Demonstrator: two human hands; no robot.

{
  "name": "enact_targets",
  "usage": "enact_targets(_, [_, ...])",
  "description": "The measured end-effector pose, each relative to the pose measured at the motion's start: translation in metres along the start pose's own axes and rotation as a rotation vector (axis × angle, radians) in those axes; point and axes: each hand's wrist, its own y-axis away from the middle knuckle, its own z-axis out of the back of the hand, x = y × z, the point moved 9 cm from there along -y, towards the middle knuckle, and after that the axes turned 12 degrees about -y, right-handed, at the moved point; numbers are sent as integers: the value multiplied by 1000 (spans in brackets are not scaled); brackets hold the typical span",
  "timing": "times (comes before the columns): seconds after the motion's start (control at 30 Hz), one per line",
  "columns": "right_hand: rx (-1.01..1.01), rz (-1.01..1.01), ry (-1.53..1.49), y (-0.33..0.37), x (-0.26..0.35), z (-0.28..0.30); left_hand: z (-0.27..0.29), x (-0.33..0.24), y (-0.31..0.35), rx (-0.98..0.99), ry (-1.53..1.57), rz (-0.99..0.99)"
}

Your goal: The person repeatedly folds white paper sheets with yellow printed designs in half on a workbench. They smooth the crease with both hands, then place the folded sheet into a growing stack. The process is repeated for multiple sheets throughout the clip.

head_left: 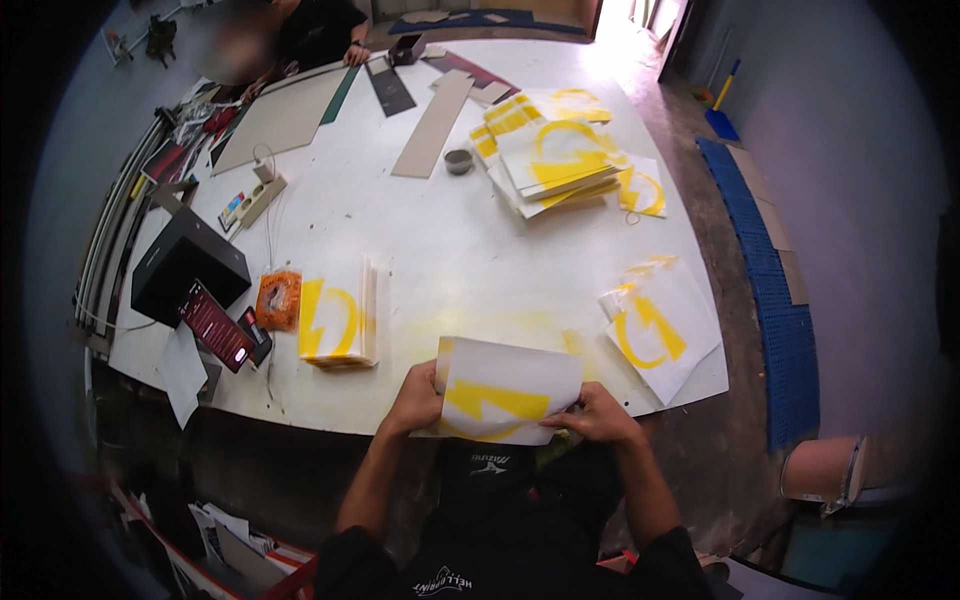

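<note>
A large white worktable [420,230], stained yellow near its front edge, is filling most of the view. At its far right a fanned pile of white sheets printed with yellow shapes [555,160] is lying, and another loose sheet of the same kind [660,325] is resting at the front right corner. A black box [185,262] is sitting at the left edge, with a neat upright stack of printed sheets [338,323] standing near the front. At the front edge, the curved white sheet with a yellow zigzag mark [505,390] is being held up just above the table. The left hand [418,400] is gripping its left side, fingers closed around the edge. The right hand [597,412] is pinching its lower right corner. A small grey tape roll [458,161] is lying farther back.
</note>
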Motion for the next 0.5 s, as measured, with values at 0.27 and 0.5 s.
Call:
enact_targets(0.27, [55, 190, -100, -7, 23, 6, 9, 5, -4, -91, 20, 58])
enact_targets(0.5, [-92, 88, -352, -12, 17, 0, 35, 20, 7, -408, 21, 108])
